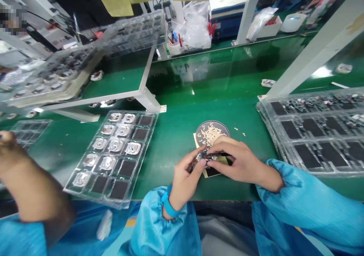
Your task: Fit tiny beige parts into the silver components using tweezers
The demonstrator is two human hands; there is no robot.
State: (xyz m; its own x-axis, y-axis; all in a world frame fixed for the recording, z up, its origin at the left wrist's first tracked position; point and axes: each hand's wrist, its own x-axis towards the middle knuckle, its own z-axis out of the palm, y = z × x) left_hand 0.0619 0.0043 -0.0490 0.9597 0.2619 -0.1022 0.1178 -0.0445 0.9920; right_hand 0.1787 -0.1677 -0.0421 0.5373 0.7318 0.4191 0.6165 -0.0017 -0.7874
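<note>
Above the near edge of the green table, my left hand (186, 174) pinches a small round electronic assembly (202, 156) with a metallic, whitish rim. Close against it, my right hand (241, 159) is closed on a thin dark tool (223, 155) that looks like tweezers, its tip over the assembly. Fingers cover much of both things. Just beyond the hands is a round grey dish (199, 132) with many small beige pieces in it. A yellow-edged dark sheet (216, 171) lies partly under the hands.
To the left, a clear tray (127, 169) holds several white assemblies in its pockets. Stacked trays (309, 155) with wired parts are on the right. A white-framed shelf (145, 97) and a slanted post (301, 47) rise nearby. A co-worker's arm (31, 188) reaches in at left.
</note>
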